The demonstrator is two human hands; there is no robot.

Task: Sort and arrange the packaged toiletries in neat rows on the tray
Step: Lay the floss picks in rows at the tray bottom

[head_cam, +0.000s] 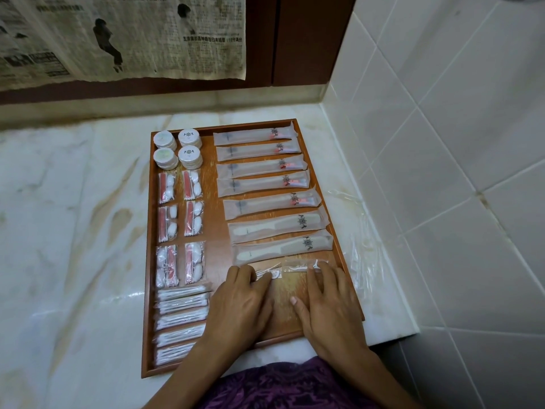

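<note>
Tray [188, 129] sits on the marble counter [73, 202], nearly filled. Left column, far to near: round soaps [177, 149], cotton kits [180, 222], swab packs [181, 317]. Right column: toothbrush sleeves [259, 166], then two comb sleeves [280, 234].

Your left hand [241, 302] lies flat, fingers straight, pressing the left clear packet [269, 273]. Your right hand [327, 299] is likewise flat on the right clear packet [298, 267]. Neither hand pinches or curls round anything.

Key relation: both packets lie just beyond your fingertips, end to end, long axes running left-right, parallel to the comb sleeve directly above. Each hand is nearer its own packet. The next move is likely a short push away from you, to square this row against the combs.
</note>
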